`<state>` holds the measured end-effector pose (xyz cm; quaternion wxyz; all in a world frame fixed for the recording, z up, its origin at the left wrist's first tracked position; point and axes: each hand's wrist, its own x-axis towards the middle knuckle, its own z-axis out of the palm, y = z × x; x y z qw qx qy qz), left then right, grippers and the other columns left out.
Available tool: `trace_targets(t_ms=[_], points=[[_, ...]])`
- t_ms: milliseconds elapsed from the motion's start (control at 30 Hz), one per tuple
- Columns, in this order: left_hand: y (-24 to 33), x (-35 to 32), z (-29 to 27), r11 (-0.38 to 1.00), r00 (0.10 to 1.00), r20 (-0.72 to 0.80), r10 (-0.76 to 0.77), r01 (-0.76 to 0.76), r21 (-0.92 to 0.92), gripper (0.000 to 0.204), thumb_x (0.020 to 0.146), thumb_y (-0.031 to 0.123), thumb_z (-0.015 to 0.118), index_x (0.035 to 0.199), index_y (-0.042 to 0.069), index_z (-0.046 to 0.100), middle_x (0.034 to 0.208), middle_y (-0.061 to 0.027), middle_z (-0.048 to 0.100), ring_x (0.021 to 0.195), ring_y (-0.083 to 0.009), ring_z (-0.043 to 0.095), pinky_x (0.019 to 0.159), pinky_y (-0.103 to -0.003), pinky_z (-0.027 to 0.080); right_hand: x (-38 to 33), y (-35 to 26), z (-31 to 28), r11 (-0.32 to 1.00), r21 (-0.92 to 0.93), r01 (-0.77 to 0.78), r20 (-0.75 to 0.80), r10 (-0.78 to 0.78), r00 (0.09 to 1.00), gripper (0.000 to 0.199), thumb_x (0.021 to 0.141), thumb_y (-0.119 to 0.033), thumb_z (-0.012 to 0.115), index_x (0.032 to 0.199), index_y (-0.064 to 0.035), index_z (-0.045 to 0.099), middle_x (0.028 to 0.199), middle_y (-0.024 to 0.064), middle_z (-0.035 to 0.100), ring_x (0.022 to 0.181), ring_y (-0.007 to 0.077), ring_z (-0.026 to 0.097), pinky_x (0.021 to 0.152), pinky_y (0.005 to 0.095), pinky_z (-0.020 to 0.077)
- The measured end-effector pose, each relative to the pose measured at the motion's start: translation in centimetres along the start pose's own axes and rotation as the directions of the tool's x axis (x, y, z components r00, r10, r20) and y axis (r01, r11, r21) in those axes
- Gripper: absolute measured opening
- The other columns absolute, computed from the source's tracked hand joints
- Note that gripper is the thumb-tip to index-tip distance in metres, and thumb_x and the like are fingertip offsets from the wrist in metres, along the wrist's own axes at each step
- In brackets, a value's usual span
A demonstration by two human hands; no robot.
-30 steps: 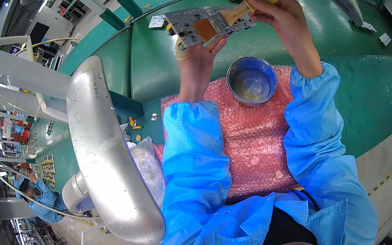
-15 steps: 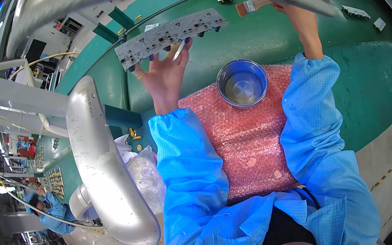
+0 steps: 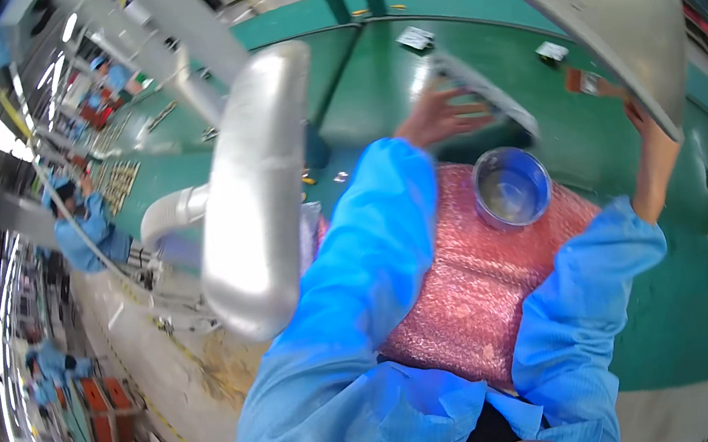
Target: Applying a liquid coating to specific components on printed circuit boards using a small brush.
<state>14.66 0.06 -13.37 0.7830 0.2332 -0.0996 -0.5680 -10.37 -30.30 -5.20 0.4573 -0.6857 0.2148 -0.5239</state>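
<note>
My left hand [image 3: 445,115] is stretched out beyond the bowl with its fingers spread against a circuit board [image 3: 494,95], which it holds. The board is tilted so that mostly its long pale edge shows; motion blurs it, and the fingertip contact is hard to make out. My right hand [image 3: 640,119] is closed round the handle of a flat paintbrush [image 3: 591,84] with reddish-brown bristles pointing left. A metal hood hides part of that hand. Between and below both hands stands a round metal bowl [image 3: 512,187] with clear liquid, on pink bubble wrap [image 3: 461,283].
A silver extraction hood [image 3: 257,198] stands left of my left arm. Another hood [image 3: 602,0] overhangs the upper right. Small boards [image 3: 551,52] lie around the green bench [image 3: 677,295]. Co-workers in blue [image 3: 91,224] sit at benches far left.
The view has swung to the left. My left hand has tipped the circuit board from a face-on position to nearly edge-on. The paintbrush stays in my right hand.
</note>
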Motion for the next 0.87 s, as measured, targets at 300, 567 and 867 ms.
trace_targets(t_ms=[300,567,867], points=[[0.4,6.8,2.2,-0.235,0.639,0.147,0.755,0.055,0.970,0.014,0.066,0.017,0.068,0.075,0.007,0.072,0.078,-0.0168,0.069,0.080,-0.0349,0.067,0.074,-0.045,0.054,-2.0,-5.7,1.4,0.962,0.249,-0.107,0.086,0.088,0.992,0.032,0.086,-0.010,0.067,0.111,0.0104,0.061,0.105,0.0146,0.064,0.096,0.0208,0.065,0.088,0.0289,0.0531],[6.8,-4.6,-1.5,-0.379,0.613,0.138,0.778,0.283,0.881,0.024,0.074,0.021,0.062,0.093,0.007,0.069,0.099,-0.0209,0.065,0.094,-0.0382,0.062,0.083,-0.044,0.050,-2.8,-7.6,2.7,0.973,0.177,-0.148,0.115,0.129,0.985,0.031,0.086,-0.013,0.070,0.110,0.0054,0.064,0.105,0.0119,0.064,0.095,0.0183,0.064,0.086,0.0255,0.0517],[15.6,-7.8,-14.3,-0.304,0.297,0.157,0.942,0.952,0.025,0.040,0.077,0.028,0.064,0.114,0.012,0.061,0.122,-0.0222,0.056,0.111,-0.0364,0.054,0.091,-0.050,0.044,-3.3,-7.7,6.4,0.990,0.136,-0.032,0.226,0.000,0.974,0.027,0.089,-0.012,0.067,0.111,0.0026,0.065,0.106,0.0082,0.066,0.098,0.0145,0.062,0.085,0.0247,0.0539]])
